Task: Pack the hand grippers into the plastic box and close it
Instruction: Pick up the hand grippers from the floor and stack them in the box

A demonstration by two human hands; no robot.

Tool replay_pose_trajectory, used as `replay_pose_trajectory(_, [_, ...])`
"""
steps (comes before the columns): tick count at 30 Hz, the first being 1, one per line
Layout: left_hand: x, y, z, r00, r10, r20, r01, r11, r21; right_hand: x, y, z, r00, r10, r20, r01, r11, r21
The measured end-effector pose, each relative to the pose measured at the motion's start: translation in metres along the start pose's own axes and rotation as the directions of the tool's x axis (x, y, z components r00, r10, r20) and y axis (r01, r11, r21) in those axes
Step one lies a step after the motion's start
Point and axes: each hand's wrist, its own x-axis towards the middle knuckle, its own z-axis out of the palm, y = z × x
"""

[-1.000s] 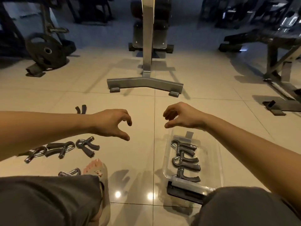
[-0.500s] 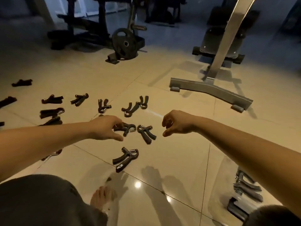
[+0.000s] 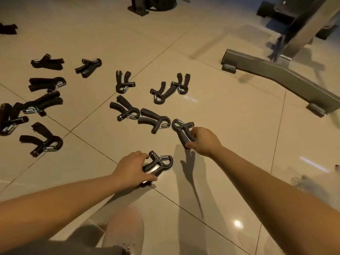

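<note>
Several black hand grippers with steel springs lie scattered on the tiled floor. My left hand (image 3: pixel 131 167) grips the handles of the nearest hand gripper (image 3: pixel 161 162), which lies on the floor with its spring end pointing right. My right hand (image 3: pixel 205 140) grips the handles of a second hand gripper (image 3: pixel 181 128), whose looped head points up and left. Two more grippers (image 3: pixel 127 109) (image 3: pixel 153 119) lie just beyond my hands. The plastic box is out of view, apart from a blurred pale shape at the right edge that I cannot identify.
A grey steel base of a gym stand (image 3: pixel 279 74) runs across the upper right. A dark weight-rack foot (image 3: pixel 139 10) sits at the top. More grippers (image 3: pixel 42 142) (image 3: pixel 46 83) spread to the left. My knee (image 3: pixel 123 229) is at the bottom.
The view has swung left and down onto the loose grippers, away from the box. Both hands dropped to the floor and each closed on a gripper.
</note>
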Motion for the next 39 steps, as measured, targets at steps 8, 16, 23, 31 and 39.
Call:
replay_pose_trajectory(8, [0.022,-0.007,0.055,0.996,-0.003,-0.091,0.004,1.000,0.003,0.053,0.017,0.058,0.992,-0.005,-0.128,0.001,1.000,-0.031])
replay_pose_trajectory(16, [0.025,-0.019,0.048,0.992,-0.043,-0.123,0.024,0.988,-0.154,0.066,0.022,0.088,0.982,0.041,-0.186,-0.069,0.986,-0.149])
replay_pose_trajectory(23, [0.017,0.000,0.008,0.982,0.037,-0.185,-0.061,0.990,-0.127,0.032,0.042,0.048,0.994,0.001,-0.108,-0.015,0.991,-0.131])
replay_pose_trajectory(31, [-0.008,0.092,-0.099,0.932,0.175,-0.317,-0.201,0.978,-0.053,-0.051,0.079,-0.109,0.951,-0.202,-0.233,0.135,0.953,-0.272])
replay_pose_trajectory(39, [-0.045,0.229,-0.169,0.853,0.363,-0.374,-0.377,0.926,0.040,-0.177,0.143,-0.229,0.902,-0.283,-0.327,0.138,0.905,-0.403])
